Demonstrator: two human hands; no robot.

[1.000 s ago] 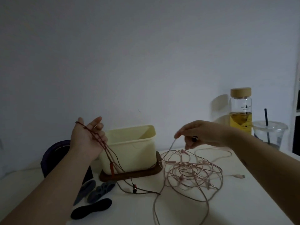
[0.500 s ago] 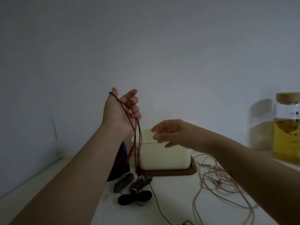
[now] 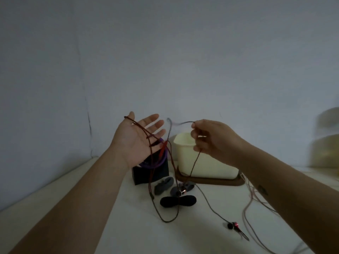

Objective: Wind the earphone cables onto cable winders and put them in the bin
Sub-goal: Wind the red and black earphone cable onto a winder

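Right hand [image 3: 211, 140], empty before, now pinches the red cable [image 3: 194, 165] draped across the flat-open left hand [image 3: 137, 140]. Coiling is judged to be starting; winders [image 3: 178, 201] lie untouched on the desk [image 3: 128, 226].

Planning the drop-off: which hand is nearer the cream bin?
Right. The right hand overlaps the cream bin at its rim, pinching the dark red cable; the left hand is off to the bin's left, cable draped across its palm.

Both bare forearms are held up, angled inward. L hand [image 3: 136, 142] is held palm-up w/ fingers spread straight, a dark red earphone cable [image 3: 146, 133] draped across it. R hand [image 3: 211, 140] is curled, back upward; cable is pinched, apparently betw. thumb & index.
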